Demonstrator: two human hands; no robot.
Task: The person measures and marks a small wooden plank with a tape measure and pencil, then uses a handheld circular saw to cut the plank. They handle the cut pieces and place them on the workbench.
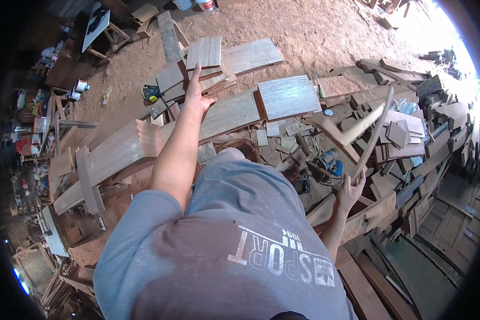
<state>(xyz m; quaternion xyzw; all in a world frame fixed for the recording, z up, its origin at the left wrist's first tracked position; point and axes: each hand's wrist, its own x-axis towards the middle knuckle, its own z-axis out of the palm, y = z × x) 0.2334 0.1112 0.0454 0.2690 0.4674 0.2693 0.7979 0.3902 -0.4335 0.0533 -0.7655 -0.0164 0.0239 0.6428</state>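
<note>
Left hand (197, 96) on flat grey boards (205, 53), right hand (351, 191) gripping thin wooden slat (376, 130)

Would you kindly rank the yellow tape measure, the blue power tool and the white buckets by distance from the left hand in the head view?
From the left hand:
1. Yellow tape measure, just to its left.
2. Blue power tool, far right, lower.
3. White buckets, top edge; nearly level with the tool, too close to call.
</note>
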